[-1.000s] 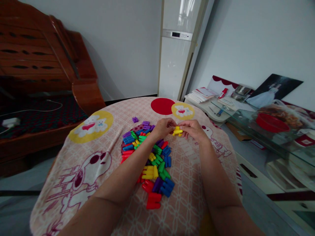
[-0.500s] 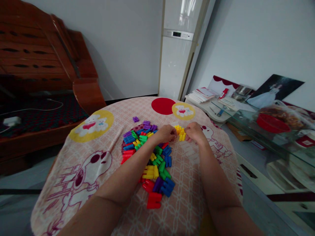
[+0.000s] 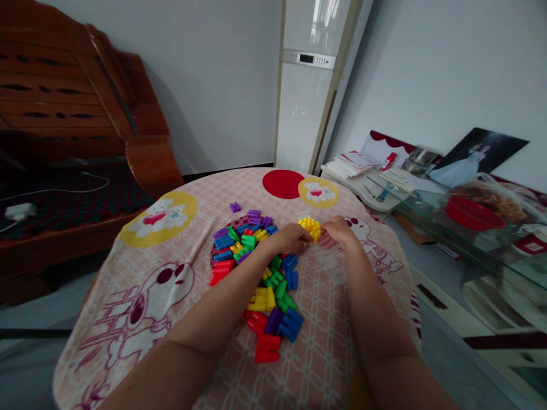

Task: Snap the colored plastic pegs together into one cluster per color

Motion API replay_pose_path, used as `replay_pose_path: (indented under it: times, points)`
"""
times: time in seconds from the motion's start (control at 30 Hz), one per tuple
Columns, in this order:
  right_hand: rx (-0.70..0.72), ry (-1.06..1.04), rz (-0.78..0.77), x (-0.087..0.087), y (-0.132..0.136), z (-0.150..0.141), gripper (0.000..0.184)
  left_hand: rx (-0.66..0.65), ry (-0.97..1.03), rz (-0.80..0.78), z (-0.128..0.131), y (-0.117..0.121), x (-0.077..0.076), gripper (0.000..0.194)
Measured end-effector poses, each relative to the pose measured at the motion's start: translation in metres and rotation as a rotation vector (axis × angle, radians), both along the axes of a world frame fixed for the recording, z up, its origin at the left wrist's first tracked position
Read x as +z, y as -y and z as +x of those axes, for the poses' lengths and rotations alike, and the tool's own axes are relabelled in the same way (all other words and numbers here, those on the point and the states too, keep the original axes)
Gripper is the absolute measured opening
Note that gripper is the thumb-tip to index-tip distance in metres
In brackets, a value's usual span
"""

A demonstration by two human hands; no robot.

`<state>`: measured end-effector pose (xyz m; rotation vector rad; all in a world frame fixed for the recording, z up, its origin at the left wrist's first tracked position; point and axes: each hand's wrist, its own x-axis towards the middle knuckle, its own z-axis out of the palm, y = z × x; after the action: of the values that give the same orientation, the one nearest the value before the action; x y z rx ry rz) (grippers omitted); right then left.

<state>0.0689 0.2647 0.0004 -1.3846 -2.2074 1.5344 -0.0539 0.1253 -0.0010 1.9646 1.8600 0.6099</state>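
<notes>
Both hands are around a studded yellow cluster of joined building blocks (image 3: 310, 228), its knobs facing up toward me. On its left edge the curled fingers of my left hand (image 3: 294, 238) grip it. My right hand (image 3: 337, 231) pinches the right edge, fingertips partly hidden. Below my left forearm lies a heap of loose plastic blocks in several colours. A blue block (image 3: 291, 324) and a red block (image 3: 267, 348) are at the near end. Green blocks (image 3: 282, 291) sit mid-heap, and purple blocks (image 3: 254, 216) lie at the far side.
A patterned pink cloth (image 3: 171, 302) covers the round table. One purple block (image 3: 235, 207) lies apart near the back. To the right, a glass shelf (image 3: 431, 210) carries a red bowl (image 3: 474, 214) and papers. A wooden bench (image 3: 147, 151) stands left.
The yellow blocks have turned between my hands, from a side view to knobs facing up. Both hands have come slightly nearer me, and the loose heap looks the same.
</notes>
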Motion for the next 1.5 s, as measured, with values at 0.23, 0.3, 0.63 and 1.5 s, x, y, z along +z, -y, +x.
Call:
replay_pose_path:
  times: [0.23, 0.3, 0.63, 1.5]
  points:
    - [-0.018, -0.077, -0.046, -0.004, -0.003, 0.002, 0.009, 0.048, 0.046, 0.035, -0.001, 0.001, 0.002, 0.031]
    - [-0.025, -0.071, -0.045, -0.004, -0.005, 0.003, 0.009, 0.080, 0.066, 0.023, -0.007, 0.004, 0.009, 0.034]
    - [-0.070, -0.127, 0.031, 0.004, -0.007, 0.005, 0.015, 0.441, -0.167, -0.095, -0.067, 0.044, 0.032, 0.015]
    - [0.050, -0.393, 0.218, 0.012, -0.002, 0.007, 0.016, 0.315, 0.254, 0.201, -0.030, 0.013, 0.020, 0.028]
